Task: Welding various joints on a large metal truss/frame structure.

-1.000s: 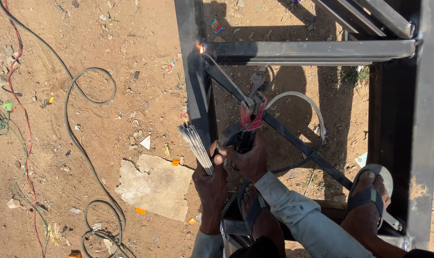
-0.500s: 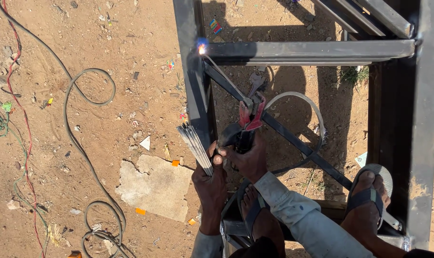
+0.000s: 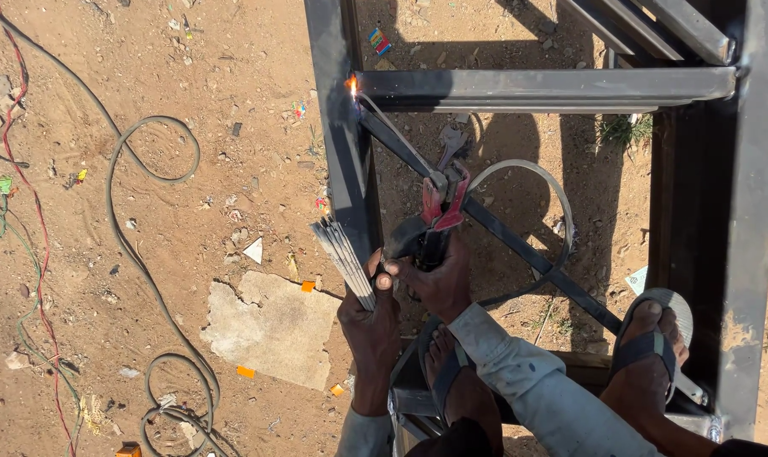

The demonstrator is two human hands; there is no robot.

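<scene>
The right hand (image 3: pixel 439 283) grips the red holder (image 3: pixel 439 211), its rod (image 3: pixel 396 140) reaching to 11 o'clock so the tip sparks at the frame (image 3: pixel 545 85) joint; the left hand (image 3: pixel 371 309) clutches spare rods (image 3: pixel 343 258) at 9 o'clock, kept ready

Sandy ground (image 3: pixel 189 76) carries everything. A black cable (image 3: pixel 117 220) snakes across it from ten o'clock down to seven o'clock, beside a red wire (image 3: pixel 30 203) at nine. A flat pale slab (image 3: pixel 269 326) lies near six o'clock, and a grey steel frame (image 3: pixel 536 85) stands on the ground from twelve to three.
</scene>
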